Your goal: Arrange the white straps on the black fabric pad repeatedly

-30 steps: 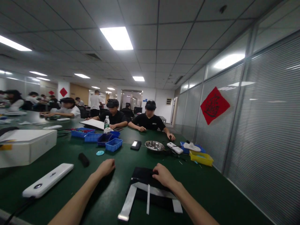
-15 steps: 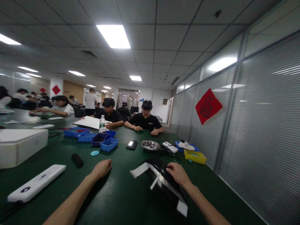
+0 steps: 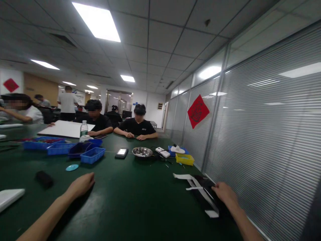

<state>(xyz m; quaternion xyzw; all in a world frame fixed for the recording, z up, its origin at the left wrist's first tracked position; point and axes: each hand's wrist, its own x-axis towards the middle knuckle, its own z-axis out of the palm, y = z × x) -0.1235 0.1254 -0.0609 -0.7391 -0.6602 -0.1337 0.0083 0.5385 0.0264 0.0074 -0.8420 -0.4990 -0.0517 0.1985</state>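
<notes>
My left hand (image 3: 81, 184) rests on the green table (image 3: 130, 207) at the left, its fingers curled into a fist with nothing showing in it. At the right, my right hand (image 3: 225, 193) grips the edge of a black plastic bag (image 3: 206, 182). White strips (image 3: 184, 176) hang off this dark, glossy bag, which is tilted close to the table's right edge. My fingertips are partly hidden behind the bag's edge. Beyond my left fist lie a light blue disc (image 3: 72, 167) and a small black object (image 3: 44, 179).
Blue trays (image 3: 92, 156), a bottle (image 3: 84, 128), a phone (image 3: 121, 153), a metal bowl (image 3: 142, 152) and a yellow tray (image 3: 185, 159) stand farther back. Two people (image 3: 137, 127) sit across the table. A glass partition (image 3: 260, 134) runs along the right side.
The view has turned right. My right hand has carried the black bag right, toward the table's edge. My left hand stays in a fist on the table.
</notes>
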